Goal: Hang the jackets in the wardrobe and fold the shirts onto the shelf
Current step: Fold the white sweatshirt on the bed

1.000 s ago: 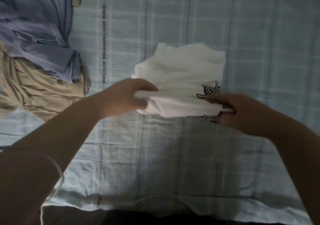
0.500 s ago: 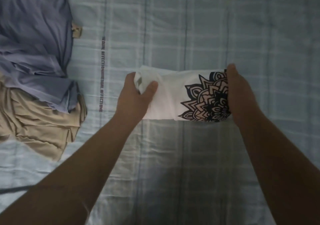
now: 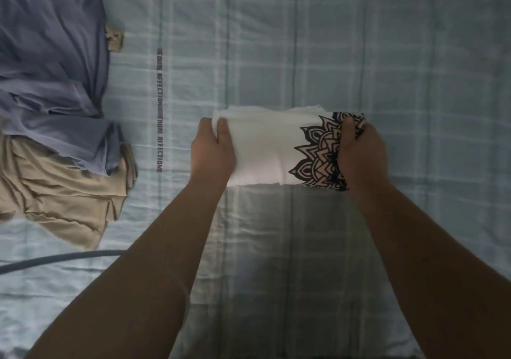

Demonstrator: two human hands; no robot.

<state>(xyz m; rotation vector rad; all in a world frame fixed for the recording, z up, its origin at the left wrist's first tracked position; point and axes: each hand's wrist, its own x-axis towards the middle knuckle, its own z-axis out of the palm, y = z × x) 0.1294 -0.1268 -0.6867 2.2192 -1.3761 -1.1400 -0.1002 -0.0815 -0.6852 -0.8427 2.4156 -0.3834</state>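
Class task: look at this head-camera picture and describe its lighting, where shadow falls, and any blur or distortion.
Head view: dim overall; the folded white shirt is the brightest patch; shadow darkens the bedsheet between the forearms and along the bottom edge; edges look soft; the sheet's stripes bow slightly toward the borders, typical of a wide-angle lens.

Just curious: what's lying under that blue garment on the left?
A beige garment sticks out from beneath the blue garment, both on the checked bedsheet. Whether anything else lies beneath is hidden.
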